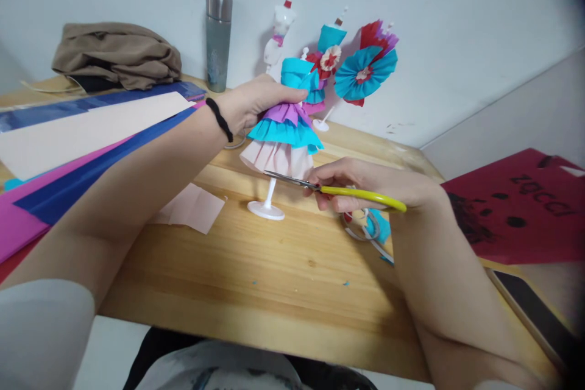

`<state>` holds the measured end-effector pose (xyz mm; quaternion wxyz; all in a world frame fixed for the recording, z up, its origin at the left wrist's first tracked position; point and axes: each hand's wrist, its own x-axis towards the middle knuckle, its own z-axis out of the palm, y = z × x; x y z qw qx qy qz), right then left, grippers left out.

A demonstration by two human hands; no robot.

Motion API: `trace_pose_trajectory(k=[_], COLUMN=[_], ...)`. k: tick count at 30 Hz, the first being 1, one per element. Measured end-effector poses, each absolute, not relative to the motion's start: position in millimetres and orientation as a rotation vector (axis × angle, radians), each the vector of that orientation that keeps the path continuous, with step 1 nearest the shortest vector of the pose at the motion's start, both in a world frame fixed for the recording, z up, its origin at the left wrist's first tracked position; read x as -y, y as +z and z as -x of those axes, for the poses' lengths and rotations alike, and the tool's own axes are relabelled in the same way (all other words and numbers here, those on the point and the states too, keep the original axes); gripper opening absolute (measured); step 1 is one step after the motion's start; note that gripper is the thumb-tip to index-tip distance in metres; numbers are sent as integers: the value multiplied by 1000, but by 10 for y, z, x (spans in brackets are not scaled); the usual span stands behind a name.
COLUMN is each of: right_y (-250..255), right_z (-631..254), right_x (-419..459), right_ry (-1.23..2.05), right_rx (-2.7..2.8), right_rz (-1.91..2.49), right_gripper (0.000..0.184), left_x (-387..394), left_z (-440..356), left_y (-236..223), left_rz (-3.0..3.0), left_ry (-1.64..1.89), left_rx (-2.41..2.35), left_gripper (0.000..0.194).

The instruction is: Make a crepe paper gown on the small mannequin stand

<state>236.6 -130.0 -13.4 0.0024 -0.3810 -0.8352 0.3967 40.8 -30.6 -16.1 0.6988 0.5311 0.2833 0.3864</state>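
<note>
My left hand [260, 100] is closed around the waist of a small doll dress form [269, 201] on a white round-footed stand. The form wears a tiered paper dress [287, 131] with a turquoise top and ruffles in purple, turquoise and pale pink. In my right hand [347, 183] is a pair of scissors with yellow handles [365, 195]. Their blades point left and lie along the lower hem of the pale pink ruffle. I cannot tell whether the blades touch the paper.
Behind stand several more dress forms, one with a large turquoise rosette [365, 73]. A flask [218, 42] and brown cloth [119, 55] are at the back left. Coloured paper sheets [91, 134] lie left, a pink scrap [196, 210] nearer, tape rolls [361, 225], a red bag [516, 213] and a phone [530, 311] right.
</note>
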Motion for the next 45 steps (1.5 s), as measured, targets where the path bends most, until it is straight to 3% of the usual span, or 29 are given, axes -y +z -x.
trace_pose_trajectory(k=[7,19,30,45], right_y=[-78,-105,-114,-152], right_z=[-2426,-2463,-2428,-2415], right_x=[1331,1301,1286,1270], right_ry=[1393,1304,1219,1309], right_rx=[2552,2620,2654,2596], right_rz=[1232,1151,1142,1167], right_gripper=[61,59,51,65], left_x=[301,199,213,296], left_z=[-427,-449,-476,-508], left_y=[-130,-181,-202,-181], left_rz=[-1182,-1132,-1087,-1067], left_ry=[901,932,916,924], left_rx=[-707,-687,-629,-657], left_gripper=[10,5,11,8])
